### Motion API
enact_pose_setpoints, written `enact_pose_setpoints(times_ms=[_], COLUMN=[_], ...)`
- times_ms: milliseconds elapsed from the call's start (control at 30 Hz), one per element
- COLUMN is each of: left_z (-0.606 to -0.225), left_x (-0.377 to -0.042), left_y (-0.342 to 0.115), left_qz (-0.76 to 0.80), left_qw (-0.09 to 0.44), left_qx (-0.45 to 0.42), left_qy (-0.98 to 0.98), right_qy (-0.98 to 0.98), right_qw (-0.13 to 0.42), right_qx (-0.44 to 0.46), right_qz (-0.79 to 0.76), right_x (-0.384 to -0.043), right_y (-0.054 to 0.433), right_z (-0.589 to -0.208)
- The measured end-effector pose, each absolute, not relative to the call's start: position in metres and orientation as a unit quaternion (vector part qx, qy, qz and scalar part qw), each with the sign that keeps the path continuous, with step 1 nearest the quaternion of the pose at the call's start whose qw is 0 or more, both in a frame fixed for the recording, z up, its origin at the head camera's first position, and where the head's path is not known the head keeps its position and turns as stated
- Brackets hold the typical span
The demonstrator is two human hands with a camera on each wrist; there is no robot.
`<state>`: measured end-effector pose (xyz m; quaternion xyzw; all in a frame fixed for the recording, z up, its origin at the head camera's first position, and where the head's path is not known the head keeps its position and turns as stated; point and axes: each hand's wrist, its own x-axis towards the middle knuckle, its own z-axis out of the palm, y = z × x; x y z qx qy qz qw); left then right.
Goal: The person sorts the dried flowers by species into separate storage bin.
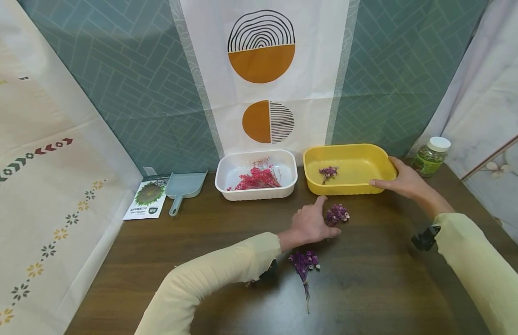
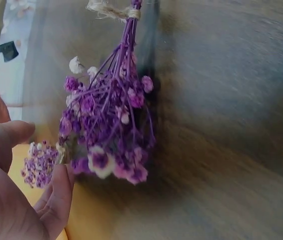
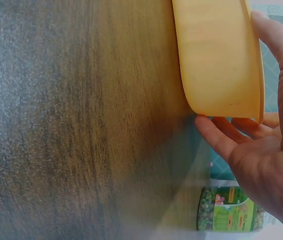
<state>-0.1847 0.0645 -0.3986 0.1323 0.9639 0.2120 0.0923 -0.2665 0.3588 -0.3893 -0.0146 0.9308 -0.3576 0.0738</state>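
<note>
My left hand [image 1: 311,222] is over the tabletop, thumb and forefinger spread beside a purple dried-flower bunch [image 1: 337,213]. In the left wrist view that bunch [image 2: 39,165] appears between the thumb and the other fingers, its stem end near the fingertips. A second purple bunch [image 1: 302,267], tied with twine, lies nearer; it looms large in the left wrist view [image 2: 106,110]. My right hand [image 1: 405,181] grips the right end of a yellow tray [image 1: 359,188], thumb at the rim and fingers around the end wall. A small purple bunch [image 1: 328,172] lies inside the tray.
A white tray [image 1: 259,193] holding pink dried flowers [image 1: 259,178] stands left of the yellow one. Further left are a grey-blue dustpan [image 1: 185,186] and a seed packet [image 1: 147,197]. A jar with a white lid [image 1: 430,156] stands behind my right hand, near the curtain.
</note>
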Motion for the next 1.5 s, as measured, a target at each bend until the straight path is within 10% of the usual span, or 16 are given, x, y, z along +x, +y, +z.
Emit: enact_pose_setpoints(times_ms=[1500], left_z=[-0.397], left_x=[-0.199], left_y=[0.066], left_qz=[0.25], left_qw=[0.089], left_qx=[0.233], left_qy=[0.936], right_qy=[0.93], right_qw=[0.073], right_qx=[-0.017], right_qz=[-0.361], right_x=[-0.267], right_y=[0.359], right_z=[-0.389])
